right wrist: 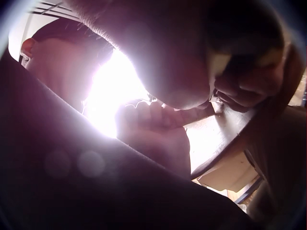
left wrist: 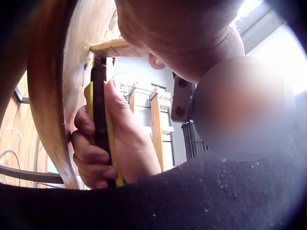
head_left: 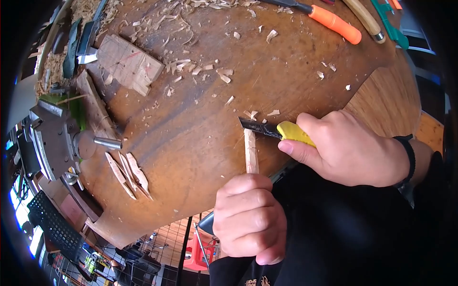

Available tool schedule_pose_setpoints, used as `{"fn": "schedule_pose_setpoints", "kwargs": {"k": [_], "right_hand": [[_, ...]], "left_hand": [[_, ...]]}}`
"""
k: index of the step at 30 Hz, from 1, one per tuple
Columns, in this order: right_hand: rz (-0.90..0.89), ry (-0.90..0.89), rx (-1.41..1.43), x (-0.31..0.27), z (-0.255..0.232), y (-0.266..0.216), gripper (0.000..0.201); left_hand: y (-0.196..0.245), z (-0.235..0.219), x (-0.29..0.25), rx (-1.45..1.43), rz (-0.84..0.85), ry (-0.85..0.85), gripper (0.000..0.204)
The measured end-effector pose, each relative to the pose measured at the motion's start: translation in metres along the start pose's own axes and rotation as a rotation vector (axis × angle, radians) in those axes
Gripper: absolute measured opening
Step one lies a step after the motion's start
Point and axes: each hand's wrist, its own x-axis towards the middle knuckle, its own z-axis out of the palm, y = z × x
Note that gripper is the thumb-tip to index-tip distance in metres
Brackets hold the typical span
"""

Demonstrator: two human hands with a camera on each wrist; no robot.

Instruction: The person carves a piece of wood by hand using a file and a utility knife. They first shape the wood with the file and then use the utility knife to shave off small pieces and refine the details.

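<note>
- On my head view, the stick point(head_left: 251, 151) sits near the middle, pointing away from the wearer over the table point(head_left: 191, 157); I cannot tell whether its far tip touches the wood below.
- The left grip point(head_left: 249, 217) is curled tight round the stick's near end, thumb and fingers together, leaving the far part bare.
- The right grip point(head_left: 355, 150), just right of the stick, is clamped on the yellow-handled knife point(head_left: 296, 135), fingers wrapped and thumb along the side.
- I see the dark blade point(head_left: 261, 127) lying across the stick's far tip, apparently against it; my left wrist view also shows the two meeting.
- My right wrist view is mostly shadow and glare, so it adds little.
- Left of the stick and well apart lie a few slivers point(head_left: 137, 172), with a metal rod point(head_left: 108, 143) just beyond them and a vise point(head_left: 52, 138) further out.
- Beyond the stick, to its left, I have a strip point(head_left: 94, 102), a board point(head_left: 129, 65) and scattered shavings point(head_left: 196, 69).
- Beyond the stick, to its right, are an orange-handled tool point(head_left: 335, 24) and a wood-handled one, near each other.
- Below the table, left of the stick, stands a red stool point(head_left: 196, 252).
</note>
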Motion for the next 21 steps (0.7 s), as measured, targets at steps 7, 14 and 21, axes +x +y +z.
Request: {"fn": "schedule_pose_setpoints", "kwargs": {"k": [7,14,21], "right_hand": [[-0.022,-0.116,0.054,-0.019,-0.012,-0.011,0.041],[-0.016,-0.067,0.015,-0.009,-0.003,-0.011,0.042],[-0.085,0.050,-0.046,0.012,0.004,-0.005,0.044]], "left_hand": [[-0.002,-0.001,-0.001,-0.013,0.021,0.003,0.057],[-0.005,-0.004,-0.002,-0.052,0.041,0.045,0.057],[-0.004,-0.005,-0.003,-0.066,0.026,0.049,0.053]]}}
